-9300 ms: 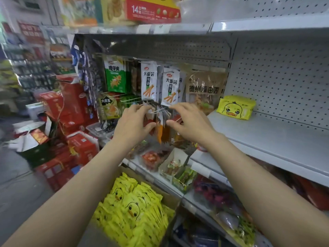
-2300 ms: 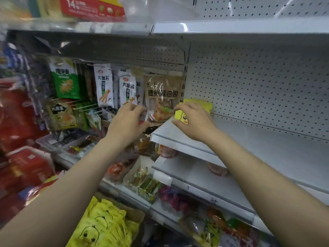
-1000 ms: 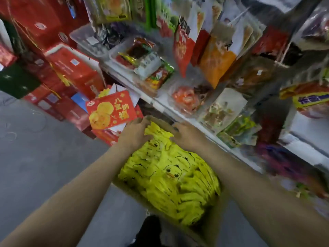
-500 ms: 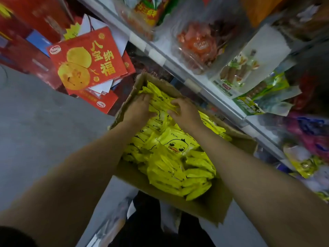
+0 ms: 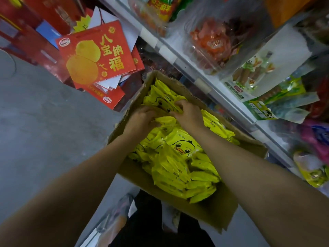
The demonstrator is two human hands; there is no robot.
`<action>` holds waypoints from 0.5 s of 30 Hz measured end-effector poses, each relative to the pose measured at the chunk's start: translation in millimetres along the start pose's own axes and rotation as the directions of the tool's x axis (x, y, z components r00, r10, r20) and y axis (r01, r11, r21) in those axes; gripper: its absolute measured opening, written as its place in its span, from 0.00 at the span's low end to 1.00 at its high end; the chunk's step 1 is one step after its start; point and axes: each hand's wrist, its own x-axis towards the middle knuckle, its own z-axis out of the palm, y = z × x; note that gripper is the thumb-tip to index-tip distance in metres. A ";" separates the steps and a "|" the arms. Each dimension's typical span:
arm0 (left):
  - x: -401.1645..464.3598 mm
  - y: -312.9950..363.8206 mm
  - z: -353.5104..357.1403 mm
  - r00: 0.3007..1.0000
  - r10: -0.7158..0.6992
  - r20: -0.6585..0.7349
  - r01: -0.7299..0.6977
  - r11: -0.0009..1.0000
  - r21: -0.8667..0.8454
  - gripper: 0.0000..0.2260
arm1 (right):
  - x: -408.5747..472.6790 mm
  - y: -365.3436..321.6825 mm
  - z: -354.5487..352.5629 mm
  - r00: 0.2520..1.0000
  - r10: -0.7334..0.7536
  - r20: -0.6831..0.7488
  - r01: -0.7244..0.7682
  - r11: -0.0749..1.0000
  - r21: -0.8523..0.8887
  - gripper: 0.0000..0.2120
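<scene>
A shop aisle with a grey floor [image 5: 44,122] fills the view. Red gift boxes [image 5: 96,56] are stacked at the left, and a shelf [image 5: 204,84] of snack bags runs diagonally along the right.

Between them sits an open cardboard box [image 5: 213,211], packed to the brim with yellow duck-printed packets [image 5: 178,168]. Its long axis runs away from the person, roughly parallel to the shelf edge.

Both hands are at the far end of the box, close together with the knuckles up. The left hand [image 5: 142,118] has its fingers curled down into the pile beside the left wall of the box. The right hand [image 5: 188,114] curls its fingers over the tops of the farthest packets. Between them they appear to clamp a small bunch, though how many packets are in it is hidden by the fingers.

The gripped packets lie directly under and between the hands, overlapping one after another along the box's length. The loose ones nearer the person lie flatter, with one duck face up.

The step in hand looks like gathering a handful to stock. The shelf lies to the right of the hands and above them, and the right hand is the nearer one to it. The lift would therefore likely go straight up to clear the box rim, then swing right. The slippery packets at the edge of the bunch are the ones most likely to slide out.
</scene>
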 end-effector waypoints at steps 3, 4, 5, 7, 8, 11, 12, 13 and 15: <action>-22.8 -3.1 -2.1 0.996 -0.076 0.050 0.085 0.978 -0.193 0.13 | 4.7 -5.8 4.3 0.999 0.043 -0.017 -0.043 0.998 -0.040 0.17; -30.5 -1.7 -2.5 0.992 -0.100 0.073 0.113 0.969 -0.220 0.10 | 6.6 -6.2 6.1 0.999 0.037 -0.021 -0.038 0.997 -0.062 0.15; -36.9 -0.8 -1.3 0.987 -0.132 0.092 0.150 0.959 -0.240 0.09 | 7.2 -7.6 5.7 0.999 0.044 -0.021 -0.045 0.995 -0.086 0.13; -47.2 -0.7 3.4 0.979 -0.182 0.092 0.201 0.939 -0.279 0.11 | 7.3 -8.9 4.1 0.998 0.054 -0.023 -0.056 0.993 -0.107 0.11; -51.7 0.3 4.4 0.975 -0.203 0.088 0.220 0.931 -0.293 0.11 | 6.6 -9.4 2.2 0.998 0.052 -0.018 -0.054 0.994 -0.098 0.10; -64.2 14.7 5.0 0.956 -0.275 0.104 0.294 0.875 -0.385 0.08 | -4.4 -6.2 -11.7 0.998 0.065 0.001 -0.065 0.995 -0.076 0.06; -68.4 23.5 4.5 0.952 -0.285 0.115 0.307 0.853 -0.422 0.12 | -11.6 -3.9 -19.3 0.998 0.056 -0.005 -0.056 0.997 -0.054 0.09; -72.7 34.6 3.4 0.944 -0.306 0.128 0.330 0.838 -0.433 0.16 | -18.0 0.7 -26.7 0.998 0.053 -0.016 -0.053 0.998 -0.026 0.08; -80.7 55.2 5.5 0.929 -0.347 0.131 0.369 0.828 -0.421 0.24 | -34.4 10.9 -43.7 0.999 0.043 -0.033 -0.042 0.999 0.027 0.08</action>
